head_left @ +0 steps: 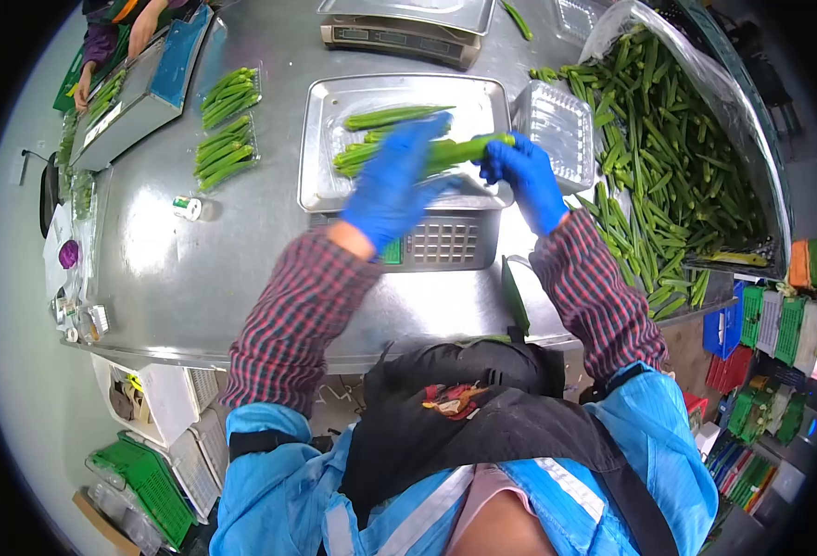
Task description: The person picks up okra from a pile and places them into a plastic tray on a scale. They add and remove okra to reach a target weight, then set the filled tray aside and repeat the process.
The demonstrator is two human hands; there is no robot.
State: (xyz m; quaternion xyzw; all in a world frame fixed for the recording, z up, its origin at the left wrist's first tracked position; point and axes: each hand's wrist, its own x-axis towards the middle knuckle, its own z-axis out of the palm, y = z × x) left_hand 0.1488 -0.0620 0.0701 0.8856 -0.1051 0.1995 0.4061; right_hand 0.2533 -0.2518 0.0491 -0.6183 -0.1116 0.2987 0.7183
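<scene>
Both my hands wear blue gloves over a weighing scale's metal tray (310,139), where green okra pods (357,159) lie in a loose bundle. My left hand (392,190) is blurred over the pods, its fingers stretched out and thumb apart; it hides part of the bundle. At the tray's right side my right hand (527,176) pinches the end of an okra pod (468,148), which points left over the others. The scale's keypad (441,243) shows below the tray. Close by my right hand are stacked clear plastic boxes (557,134).
A big heap of okra (677,148) spills from a lined crate on the right. Two packs of okra (228,153) and a small label roll (187,208) lie left. Another scale (399,39) stands behind. Another person's hands (144,28) work beside a machine (139,97) at upper left.
</scene>
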